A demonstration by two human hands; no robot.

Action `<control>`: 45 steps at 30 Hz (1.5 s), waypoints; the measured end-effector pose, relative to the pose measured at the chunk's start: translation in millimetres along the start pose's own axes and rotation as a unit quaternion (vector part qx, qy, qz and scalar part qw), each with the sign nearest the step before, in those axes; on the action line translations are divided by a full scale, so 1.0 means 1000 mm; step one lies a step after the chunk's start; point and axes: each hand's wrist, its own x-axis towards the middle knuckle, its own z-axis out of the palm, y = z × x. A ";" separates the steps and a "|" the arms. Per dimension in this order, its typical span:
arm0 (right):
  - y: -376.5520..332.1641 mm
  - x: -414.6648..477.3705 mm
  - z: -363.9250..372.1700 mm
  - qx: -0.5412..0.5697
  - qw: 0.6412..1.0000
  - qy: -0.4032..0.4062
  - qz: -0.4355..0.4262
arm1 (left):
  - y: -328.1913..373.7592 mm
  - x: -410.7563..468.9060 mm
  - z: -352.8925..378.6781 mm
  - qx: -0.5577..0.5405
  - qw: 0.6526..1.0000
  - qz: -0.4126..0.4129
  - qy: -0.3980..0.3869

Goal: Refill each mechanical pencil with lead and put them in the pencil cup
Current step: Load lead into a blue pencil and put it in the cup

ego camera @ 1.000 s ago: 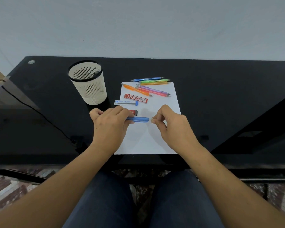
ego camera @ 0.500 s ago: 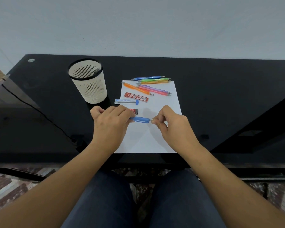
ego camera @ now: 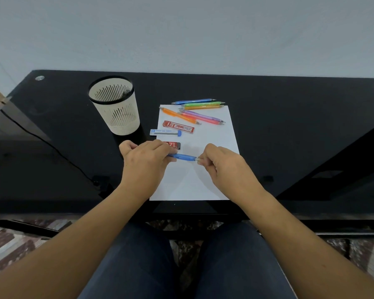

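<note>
1. Black table (ego camera: pixel 289 126) stands against a plain pale wall (ego camera: pixel 181 29), and a white sheet of paper (ego camera: pixel 192 182) lies on the table in front of the person.
2. Both hands are over the near half of the paper, and a blue pencil (ego camera: pixel 185 157) stretches between them.
3. The left hand (ego camera: pixel 145 162) is curled round the left part of the blue pencil, so that end is hidden under its fingers.
4. The right hand (ego camera: pixel 225 167) pinches the right end of the blue pencil with its fingertips, and its other fingers are curled in.
5. The blue pencil lies sideways, from left to right, almost flat. Its right end sits a little nearer the person. I cannot tell which end is the tip.
6. A pencil cup (ego camera: pixel 117 113), white with thin slits and a dark rim, stands upright on the table to the left of the paper, beyond the left hand.
7. Six loose pencils (ego camera: pixel 201 115) lie at the far end of the paper: blue, green, yellow, orange, purple and pink. They all lie mostly sideways.
8. A red lead box (ego camera: pixel 178 126) and a clear lead tube (ego camera: pixel 165 132) with a blue cap lie between the loose pencils and the hands.
9. A second red box (ego camera: pixel 173 145) peeks out just behind the left hand.
</note>
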 end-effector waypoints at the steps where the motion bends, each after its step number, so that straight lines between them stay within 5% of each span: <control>1: 0.000 0.001 0.000 0.008 1.000 -0.003 0.004 | 0.000 0.000 0.000 0.001 1.000 0.002 0.002; 8: 0.007 0.000 -0.004 0.125 0.991 0.003 0.052 | -0.003 -0.003 0.002 0.022 0.999 -0.004 0.024; 24: 0.005 0.008 -0.001 0.031 0.998 0.012 0.046 | -0.006 -0.004 0.002 0.003 0.996 0.015 0.088; 34: -0.004 0.012 -0.009 0.044 0.994 -0.060 0.084 | -0.004 -0.002 0.001 0.013 0.998 0.005 0.063; 45: -0.009 0.014 -0.011 0.022 0.996 -0.037 0.082 | -0.003 -0.001 -0.001 0.019 0.999 0.001 0.044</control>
